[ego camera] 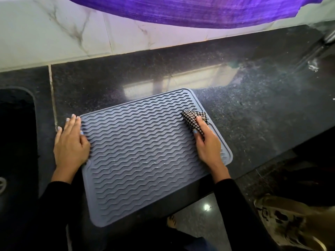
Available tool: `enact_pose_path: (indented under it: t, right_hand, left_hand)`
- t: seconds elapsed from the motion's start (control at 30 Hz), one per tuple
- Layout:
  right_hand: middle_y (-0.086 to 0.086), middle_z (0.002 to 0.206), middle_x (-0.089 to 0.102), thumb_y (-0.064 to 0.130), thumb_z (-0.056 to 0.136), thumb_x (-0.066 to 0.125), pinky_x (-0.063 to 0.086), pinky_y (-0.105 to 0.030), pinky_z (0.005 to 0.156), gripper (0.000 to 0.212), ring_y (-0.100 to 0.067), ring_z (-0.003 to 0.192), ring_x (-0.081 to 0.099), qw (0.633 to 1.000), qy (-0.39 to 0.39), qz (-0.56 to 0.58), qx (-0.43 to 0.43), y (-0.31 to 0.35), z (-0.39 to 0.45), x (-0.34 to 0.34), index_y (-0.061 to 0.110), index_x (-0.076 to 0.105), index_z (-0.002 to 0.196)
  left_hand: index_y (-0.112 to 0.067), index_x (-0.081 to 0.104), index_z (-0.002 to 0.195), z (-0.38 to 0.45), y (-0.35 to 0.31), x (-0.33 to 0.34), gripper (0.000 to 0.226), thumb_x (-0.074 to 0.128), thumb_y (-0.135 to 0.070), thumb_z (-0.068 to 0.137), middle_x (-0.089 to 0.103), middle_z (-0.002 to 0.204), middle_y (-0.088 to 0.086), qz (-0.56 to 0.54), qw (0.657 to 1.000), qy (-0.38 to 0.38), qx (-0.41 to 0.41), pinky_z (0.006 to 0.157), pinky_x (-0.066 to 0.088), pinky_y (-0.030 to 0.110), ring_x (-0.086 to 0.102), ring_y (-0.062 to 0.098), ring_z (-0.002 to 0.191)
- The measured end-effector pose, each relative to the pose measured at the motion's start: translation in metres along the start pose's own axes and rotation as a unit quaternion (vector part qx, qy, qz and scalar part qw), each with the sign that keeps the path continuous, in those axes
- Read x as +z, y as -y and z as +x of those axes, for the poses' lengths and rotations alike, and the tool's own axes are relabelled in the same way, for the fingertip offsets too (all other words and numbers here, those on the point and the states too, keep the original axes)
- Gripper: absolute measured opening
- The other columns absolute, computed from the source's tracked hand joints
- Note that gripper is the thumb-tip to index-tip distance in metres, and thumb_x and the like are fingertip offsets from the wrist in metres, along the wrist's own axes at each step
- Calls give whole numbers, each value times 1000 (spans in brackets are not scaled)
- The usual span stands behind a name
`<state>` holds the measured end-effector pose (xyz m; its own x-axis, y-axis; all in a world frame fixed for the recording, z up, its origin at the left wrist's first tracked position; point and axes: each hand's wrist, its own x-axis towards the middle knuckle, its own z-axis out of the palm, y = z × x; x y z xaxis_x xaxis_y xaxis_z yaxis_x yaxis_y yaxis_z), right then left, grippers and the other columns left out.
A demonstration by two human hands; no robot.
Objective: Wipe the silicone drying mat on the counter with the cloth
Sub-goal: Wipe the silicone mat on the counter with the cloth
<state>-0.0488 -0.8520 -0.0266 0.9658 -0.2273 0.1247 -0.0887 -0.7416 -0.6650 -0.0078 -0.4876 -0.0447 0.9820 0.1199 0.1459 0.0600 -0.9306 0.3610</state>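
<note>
Over the counter's (253, 109) near edge the silicone drying mat (145, 151) is hanging slightly, its long axis running away from me. My left hand (71, 144) is pressing flat on its left edge; my right hand (206, 144) is pinching the cloth (192, 118) at the far right corner, unwiped ridges lying leftward.

A polished black granite counter (253, 109) mirrors window light, white marble wall tiles (54, 33) at twelve o'clock, purple cloth (199, 9) hanging above.
</note>
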Motion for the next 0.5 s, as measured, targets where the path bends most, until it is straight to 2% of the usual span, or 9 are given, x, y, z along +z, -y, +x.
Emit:
enact_pose_path:
  t: [0.1,0.17,0.2,0.23,0.27,0.37,0.4,0.47,0.5]
  right_hand:
    - [-3,130,55,15,95,48,36,-25,102,40,-14,120,49,977,9,190,98,-3,11,-9,11,48,134]
    - [-11,120,60,10,96,43,45,-33,98,37,-22,109,57,881,-7,420,218,-2,20,-25,1,48,131]
    - [-12,116,61,10,97,40,48,-34,93,37,-23,104,59,838,-31,480,257,-4,22,-33,-1,47,131]
    - [-10,112,62,10,97,38,50,-32,90,36,-23,102,59,826,-57,489,272,-4,21,-41,-2,47,131]
    - [-6,110,62,10,98,39,50,-28,88,37,-20,100,60,848,-79,453,265,0,17,-48,0,47,132]
    - [1,112,59,15,97,43,49,-12,80,40,-5,88,56,961,-88,218,143,20,-5,-47,10,42,137]
    - [-3,115,59,18,97,43,49,-15,81,42,-9,88,56,984,-65,125,106,24,-12,-39,13,39,139]
    - [-9,140,47,24,97,42,37,-30,103,48,-20,118,50,998,-2,-44,39,23,-23,-15,15,31,143]
    - [-9,149,34,29,97,38,26,-33,111,52,-22,133,37,992,17,-128,8,21,-28,-3,15,26,145]
  left_hand:
    - [-3,33,141,0,1,0,51,38,-4,90,28,151,13,-2,1000,4,2,115,10,41,21,23,142]
    - [-3,32,141,1,1,0,52,40,-2,90,28,151,13,-3,1000,7,1,115,10,41,21,23,142]
    - [-3,32,141,1,2,0,52,39,-2,90,28,151,13,-2,1000,7,1,116,10,40,21,23,142]
    - [-3,32,141,1,2,0,51,39,-2,91,28,151,13,-1,1000,7,2,115,10,40,21,23,142]
    - [-3,32,141,1,1,-1,51,39,-3,91,28,151,13,-3,1000,7,3,115,10,39,21,23,142]
    - [-3,32,141,1,1,0,50,36,-6,92,28,151,13,-3,1000,1,-3,115,10,39,22,23,141]
    - [-3,32,141,1,2,1,50,34,-9,91,28,151,13,0,1000,0,-1,115,10,40,23,24,141]
    - [-3,32,141,2,3,2,56,28,-16,88,28,151,13,5,1000,-1,6,115,10,40,23,25,141]
    - [-3,32,141,2,3,2,58,25,-19,86,28,151,13,7,1000,-1,7,115,10,40,23,25,141]
